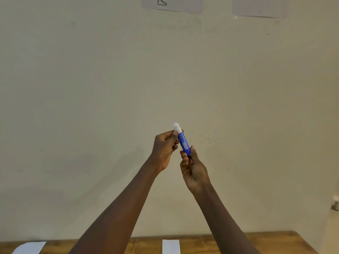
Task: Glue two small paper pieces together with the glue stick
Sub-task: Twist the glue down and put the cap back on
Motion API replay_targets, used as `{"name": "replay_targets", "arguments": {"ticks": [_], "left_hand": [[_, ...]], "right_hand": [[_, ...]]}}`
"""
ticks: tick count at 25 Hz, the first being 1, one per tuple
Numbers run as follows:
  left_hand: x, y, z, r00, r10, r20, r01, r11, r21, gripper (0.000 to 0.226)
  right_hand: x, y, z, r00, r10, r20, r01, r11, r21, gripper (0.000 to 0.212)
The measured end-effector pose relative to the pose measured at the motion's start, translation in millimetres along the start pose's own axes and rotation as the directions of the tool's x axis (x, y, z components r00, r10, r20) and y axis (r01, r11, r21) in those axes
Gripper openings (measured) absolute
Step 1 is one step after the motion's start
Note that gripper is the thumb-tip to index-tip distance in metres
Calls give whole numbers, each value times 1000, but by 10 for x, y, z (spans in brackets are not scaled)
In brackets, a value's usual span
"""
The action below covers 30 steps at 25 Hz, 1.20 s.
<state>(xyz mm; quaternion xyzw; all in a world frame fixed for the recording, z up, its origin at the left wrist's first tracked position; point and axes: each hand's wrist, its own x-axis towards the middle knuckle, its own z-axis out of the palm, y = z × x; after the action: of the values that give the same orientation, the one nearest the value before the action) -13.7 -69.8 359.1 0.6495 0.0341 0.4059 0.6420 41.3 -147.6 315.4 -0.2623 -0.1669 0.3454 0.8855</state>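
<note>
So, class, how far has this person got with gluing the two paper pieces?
Early stage. Both paper pieces, one and the other, lie apart on the wooden table. The right hand holds the glue stick by its base; the left hand grips its white cap end. Applying glue and joining remain.

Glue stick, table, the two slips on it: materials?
Glue stick: likely plastic, glossy blue printed tube, white cap end held by the left hand, base by the right hand.
Table: looks like wood, brown with visible grain, matte.
Slips: thin flat white sheets, most likely paper.
</note>
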Motion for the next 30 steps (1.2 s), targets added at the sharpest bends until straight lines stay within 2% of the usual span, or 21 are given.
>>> {"name": "replay_targets", "arguments": {"ticks": [3, 4, 7, 8, 10, 12, 15, 17, 20, 23, 25, 27, 30], "left_hand": [[5, -15, 4, 1000, -2, -22, 3, 999, 35, 21], [4, -20, 0, 1000, -7, -23, 8, 999, 33, 22], [0, -25, -7, 1000, -11, -8, 11, 1000, 1, 19], [-2, -26, -8, 1000, -6, -6, 6, 1000, 17, 19], [-5, -29, -1, 1000, 4, 13, -5, 999, 48, 19], [-13, -27, 17, 999, 8, 31, -9, 1000, 30, 20], [6, 22, 27, 1000, -6, 2, 6, 999, -32, 20], [29, 56, 28, 1000, -2, 15, 2, 999, -38, 20], [26, 81, 36, 997, 14, 74, -13, 1000, -19, 21], [5, 81, 18, 998, 12, 54, -11, 1000, -17, 23], [2, 69, 7, 1000, 7, 18, -6, 1000, -16, 24], [6, 55, 11, 1000, 8, -10, -8, 1000, -7, 24], [5, 39, 8, 999, 10, -39, -9, 1000, 30, 23]], "right_hand": [[-8, -7, -59, 995, -89, 35, 91, 994, -66, 15], [-12, -26, -64, 998, -60, 28, 62, 995, -79, 19], [-6, -73, -47, 993, 101, -57, -110, 977, -184, 50], [-18, -82, -27, 990, 129, -63, -139, 970, -199, 49], [-15, -78, -6, 992, 124, -35, -127, 988, -90, 33], [8, -64, -2, 999, 49, 3, -49, 998, 37, 23], [14, -35, -33, 995, -85, 51, 87, 995, -44, 12], [-22, -41, -24, 995, -41, 91, 51, 993, -105, 19], [-35, -97, 11, 991, 104, 88, -94, 989, -116, 54], [-22, -91, 71, 992, 111, 62, -100, 982, -159, 50], [-23, -39, 94, 997, 46, 55, -36, 986, -164, 41], [-9, 26, 83, 995, -90, 33, 95, 971, -218, 32], [6, 73, 95, 948, -318, 25, 304, 879, -367, 18]]}}
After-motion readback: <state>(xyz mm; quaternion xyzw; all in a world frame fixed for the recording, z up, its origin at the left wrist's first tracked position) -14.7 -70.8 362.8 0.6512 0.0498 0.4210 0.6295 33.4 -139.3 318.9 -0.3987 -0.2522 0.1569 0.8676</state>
